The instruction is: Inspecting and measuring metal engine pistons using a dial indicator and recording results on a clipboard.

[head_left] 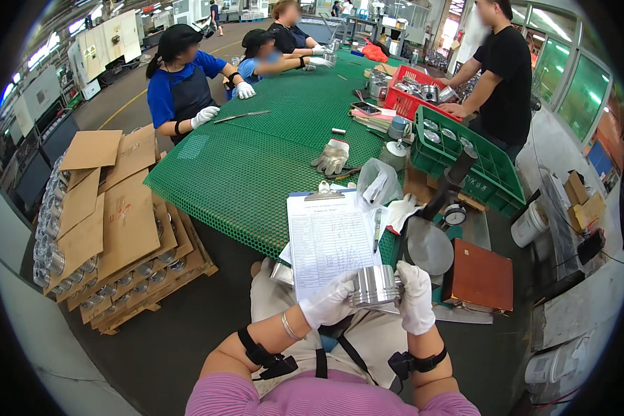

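So the left forearm (270,338) is slanting far and right, while the right forearm (427,347) is running almost straight away. The left hand (328,303), white-gloved, is curling in from the left; the right hand (417,303), gloved too, is standing more upright. Both are gripping, kinda facing each other, not touching.

Head view [wide fisheye]: left unit of a head-worn pair. Station: sat at head height, above the wearer's lap (383,338). Aim: faced forward and down, with the left hand (331,301) and right hand (417,299) close. Field: ran along the green tabletop (232,170) to distant machines (109,43); forearms (428,348) entered from below; straight edges bowed toward the rim.
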`<action>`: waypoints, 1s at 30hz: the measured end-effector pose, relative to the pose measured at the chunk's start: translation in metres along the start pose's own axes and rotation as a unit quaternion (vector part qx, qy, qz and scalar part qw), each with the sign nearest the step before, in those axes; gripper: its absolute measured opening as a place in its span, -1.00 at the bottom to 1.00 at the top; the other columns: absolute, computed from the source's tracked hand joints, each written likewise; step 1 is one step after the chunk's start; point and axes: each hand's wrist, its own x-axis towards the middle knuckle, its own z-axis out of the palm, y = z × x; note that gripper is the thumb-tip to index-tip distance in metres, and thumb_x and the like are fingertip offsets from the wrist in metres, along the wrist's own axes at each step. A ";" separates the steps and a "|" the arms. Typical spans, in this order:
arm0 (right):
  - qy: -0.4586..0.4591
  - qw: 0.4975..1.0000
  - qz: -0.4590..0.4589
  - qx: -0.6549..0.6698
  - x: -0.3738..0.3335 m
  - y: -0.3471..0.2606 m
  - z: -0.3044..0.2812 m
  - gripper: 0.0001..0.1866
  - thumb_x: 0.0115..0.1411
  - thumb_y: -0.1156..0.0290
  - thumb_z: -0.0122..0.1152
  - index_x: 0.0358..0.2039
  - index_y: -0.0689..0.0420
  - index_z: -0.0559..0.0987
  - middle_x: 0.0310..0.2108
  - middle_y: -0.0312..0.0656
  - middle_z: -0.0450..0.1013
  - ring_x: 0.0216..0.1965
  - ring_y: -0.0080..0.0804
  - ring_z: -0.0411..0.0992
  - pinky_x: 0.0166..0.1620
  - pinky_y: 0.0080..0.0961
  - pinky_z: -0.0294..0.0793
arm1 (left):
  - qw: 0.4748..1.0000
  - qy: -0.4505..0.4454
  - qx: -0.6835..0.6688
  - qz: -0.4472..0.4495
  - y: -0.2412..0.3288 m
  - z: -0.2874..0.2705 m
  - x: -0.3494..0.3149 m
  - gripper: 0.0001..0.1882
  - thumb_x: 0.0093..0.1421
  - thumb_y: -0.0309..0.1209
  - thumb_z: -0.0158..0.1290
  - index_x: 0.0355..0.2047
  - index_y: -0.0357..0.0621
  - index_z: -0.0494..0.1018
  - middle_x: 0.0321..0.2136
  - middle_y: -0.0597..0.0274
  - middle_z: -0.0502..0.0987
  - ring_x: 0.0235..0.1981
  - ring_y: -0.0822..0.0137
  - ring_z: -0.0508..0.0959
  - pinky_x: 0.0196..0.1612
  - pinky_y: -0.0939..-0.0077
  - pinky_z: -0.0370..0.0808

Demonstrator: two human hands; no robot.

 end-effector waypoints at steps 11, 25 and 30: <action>0.110 0.968 -0.144 -0.176 0.022 -0.022 -0.067 -0.64 0.33 0.18 0.08 -0.60 0.04 0.43 -0.74 -0.51 0.21 -0.77 -0.76 0.07 -0.69 -0.68 -0.01 | 0.988 0.117 0.054 0.087 0.045 0.014 -0.016 -0.48 0.31 -0.19 -0.16 0.19 -0.20 0.26 0.07 0.00 0.46 0.10 0.01 0.47 0.12 -0.04 0.44; 0.206 0.637 -0.154 -0.727 0.106 0.001 -0.131 -0.53 0.21 0.05 0.01 -0.58 0.16 0.62 -0.51 0.04 0.54 -0.41 0.01 0.54 -0.27 -0.17 0.54 | 0.943 0.109 -0.313 0.011 0.027 -0.005 -0.005 -0.36 0.38 -0.08 -0.35 0.24 -0.38 0.10 0.16 -0.28 0.27 0.18 -0.32 0.30 0.19 -0.19 0.37; 0.187 0.636 -0.077 -0.745 0.094 -0.009 -0.125 -0.42 0.15 -0.20 0.02 -0.43 0.13 0.64 -0.42 0.01 0.56 -0.38 0.02 0.55 -0.29 -0.16 0.50 | 0.939 0.057 -0.339 -0.018 0.026 -0.002 -0.001 -0.31 0.33 0.00 -0.29 0.29 -0.27 0.06 0.18 -0.25 0.25 0.21 -0.28 0.29 0.21 -0.19 0.35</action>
